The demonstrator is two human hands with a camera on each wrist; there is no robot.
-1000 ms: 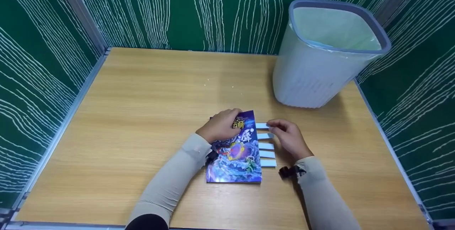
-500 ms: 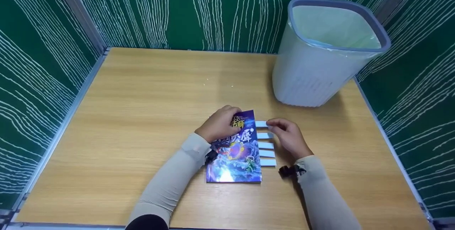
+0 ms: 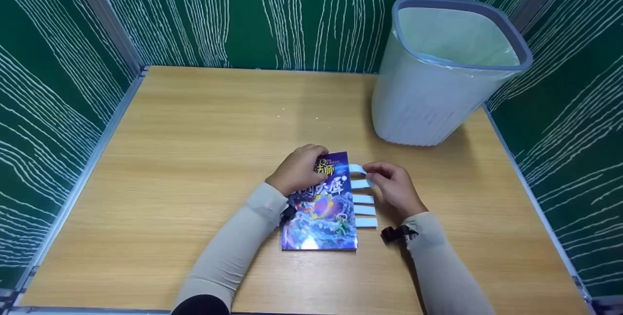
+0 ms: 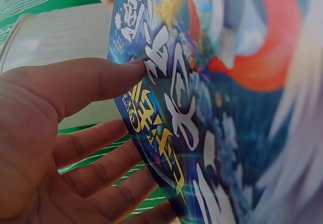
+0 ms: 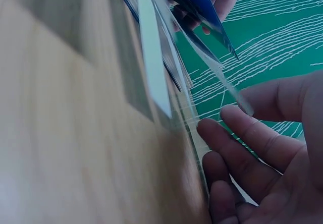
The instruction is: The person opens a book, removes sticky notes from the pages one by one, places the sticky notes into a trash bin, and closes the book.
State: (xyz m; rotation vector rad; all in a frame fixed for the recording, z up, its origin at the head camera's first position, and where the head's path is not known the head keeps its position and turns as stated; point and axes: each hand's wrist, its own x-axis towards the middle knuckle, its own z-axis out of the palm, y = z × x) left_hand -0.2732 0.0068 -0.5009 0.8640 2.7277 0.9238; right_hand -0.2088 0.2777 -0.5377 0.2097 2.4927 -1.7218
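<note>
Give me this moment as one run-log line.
left hand: grips book | right hand: pinches farthest paper strip | four nearer strips: jutting from book | bin: back right

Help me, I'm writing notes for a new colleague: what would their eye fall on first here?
Probably the tall, pale bin at the far right of the table in the head view. Next comes the vivid purple-blue book nearer the person, gripped by the left hand. Five pale strips stick out from the book's right edge, the farthest pinched and bowed by the right hand.
</note>
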